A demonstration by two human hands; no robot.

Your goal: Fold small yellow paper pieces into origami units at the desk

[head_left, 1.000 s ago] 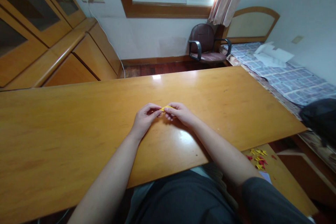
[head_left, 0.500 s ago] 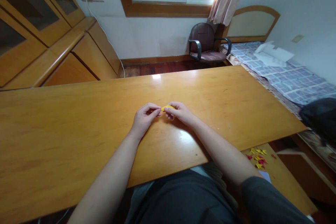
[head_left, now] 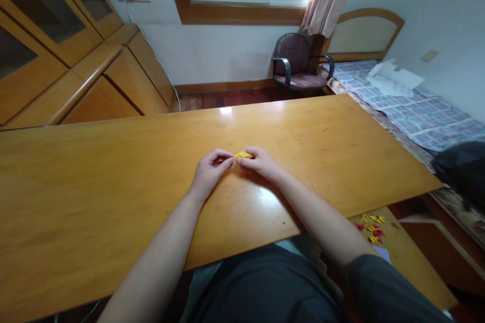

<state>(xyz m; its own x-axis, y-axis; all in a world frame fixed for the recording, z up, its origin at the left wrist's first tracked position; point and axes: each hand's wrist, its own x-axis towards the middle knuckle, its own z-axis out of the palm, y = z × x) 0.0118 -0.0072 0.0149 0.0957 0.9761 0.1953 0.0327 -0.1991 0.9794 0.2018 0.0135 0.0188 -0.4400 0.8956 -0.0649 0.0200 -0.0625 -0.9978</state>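
A small folded piece of yellow paper (head_left: 243, 155) is held between my two hands, above the middle of the wooden table (head_left: 113, 186). My left hand (head_left: 212, 167) pinches its left tip between thumb and forefinger. From the other side my right hand (head_left: 258, 160) grips its body, thumb in front and fingers behind. Part of the paper is hidden by the right fingers, and its exact folded shape is too small to make out.
Several small yellow and red folded paper pieces (head_left: 374, 229) lie on a lower wooden surface (head_left: 413, 267) at the right, beside a pale purple sheet (head_left: 382, 253). Beyond the table stand an armchair (head_left: 297, 63) and a bed (head_left: 413, 106). A cabinet (head_left: 87, 75) lines the left.
The yellow paper has turned slightly, showing more of its folded face. My left fingers have shifted a little to the right along its tip; my right hand stays almost in place.
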